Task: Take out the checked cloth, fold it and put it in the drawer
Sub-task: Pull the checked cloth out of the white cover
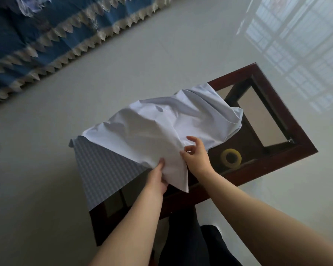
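The checked cloth (138, 131) lies crumpled over a dark wooden, glass-topped table (288, 116). Its plain white underside faces up in the middle, and its blue-and-white checked face (102, 169) hangs over the table's left end. My left hand (158, 179) grips a folded corner of the cloth from below, near the table's front edge. My right hand (196, 156) pinches the same fold just to the right, thumb and fingers on the fabric. No drawer is visible.
A yellow tape roll (230, 158) sits under the glass, right of my right hand. A blue bedspread with a lace fringe (46, 39) fills the upper left. Glossy pale floor tiles (200, 45) surround the table. My dark-trousered legs (190, 242) stand at its front edge.
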A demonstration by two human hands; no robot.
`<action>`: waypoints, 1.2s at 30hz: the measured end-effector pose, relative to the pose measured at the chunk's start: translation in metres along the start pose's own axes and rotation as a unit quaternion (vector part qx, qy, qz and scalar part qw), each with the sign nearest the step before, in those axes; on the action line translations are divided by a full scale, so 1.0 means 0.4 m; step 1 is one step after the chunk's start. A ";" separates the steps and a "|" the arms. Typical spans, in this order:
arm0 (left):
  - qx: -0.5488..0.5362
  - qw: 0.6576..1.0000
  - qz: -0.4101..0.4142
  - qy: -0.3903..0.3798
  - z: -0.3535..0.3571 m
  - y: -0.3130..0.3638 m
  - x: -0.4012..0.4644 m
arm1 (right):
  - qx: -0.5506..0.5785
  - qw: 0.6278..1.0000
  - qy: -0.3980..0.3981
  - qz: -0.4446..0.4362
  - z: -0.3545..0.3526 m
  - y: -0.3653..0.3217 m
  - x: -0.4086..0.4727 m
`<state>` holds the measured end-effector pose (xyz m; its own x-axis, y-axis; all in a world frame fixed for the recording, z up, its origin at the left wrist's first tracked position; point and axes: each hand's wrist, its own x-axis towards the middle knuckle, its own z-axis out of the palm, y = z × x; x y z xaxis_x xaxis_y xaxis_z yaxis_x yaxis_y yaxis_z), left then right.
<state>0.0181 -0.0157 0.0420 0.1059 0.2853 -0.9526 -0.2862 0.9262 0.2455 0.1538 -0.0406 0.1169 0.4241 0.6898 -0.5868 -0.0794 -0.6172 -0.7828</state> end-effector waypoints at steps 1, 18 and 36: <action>-0.002 1.000 0.009 0.007 0.016 0.005 -0.031 | 0.017 1.000 0.020 0.004 -0.013 -0.008 -0.015; 0.077 0.987 0.102 0.102 0.094 -0.227 -0.333 | 0.378 0.873 0.128 0.282 -0.310 0.079 -0.363; 0.038 0.997 0.065 0.016 0.070 -0.258 -0.418 | 0.205 0.828 0.518 -0.070 -0.702 0.113 -0.698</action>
<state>0.0568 -0.1521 0.1808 0.0422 0.3964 -0.9171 -0.2226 0.8986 0.3782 0.2853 -0.3673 0.3035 0.9839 -0.0815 -0.1589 -0.1737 -0.2311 -0.9573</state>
